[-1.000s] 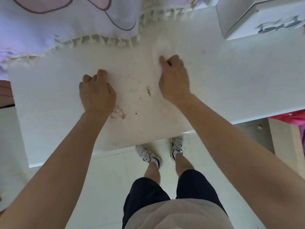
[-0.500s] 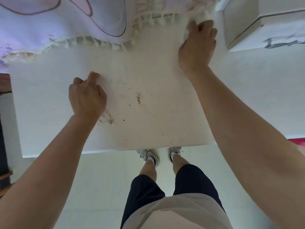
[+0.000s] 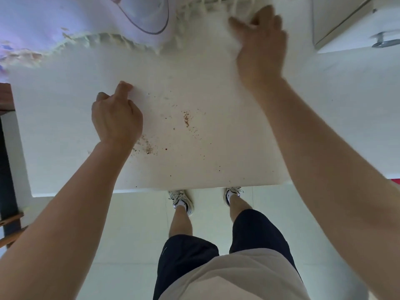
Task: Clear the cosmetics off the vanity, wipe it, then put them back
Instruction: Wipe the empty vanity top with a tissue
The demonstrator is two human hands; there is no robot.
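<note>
Right hand [image 3: 262,46] — vanity's [image 3: 65,148] far edge

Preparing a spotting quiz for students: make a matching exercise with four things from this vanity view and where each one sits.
Things
1. left hand
2. right hand
3. crumbs
4. handle

Places
A. top right, on the cabinet
B. at the vanity's far edge, by the fringe
C. mid-vanity, between the two arms
D. on the vanity's left part, fingers curled

Pairs: 1-D, 2-B, 3-C, 4-A
</note>
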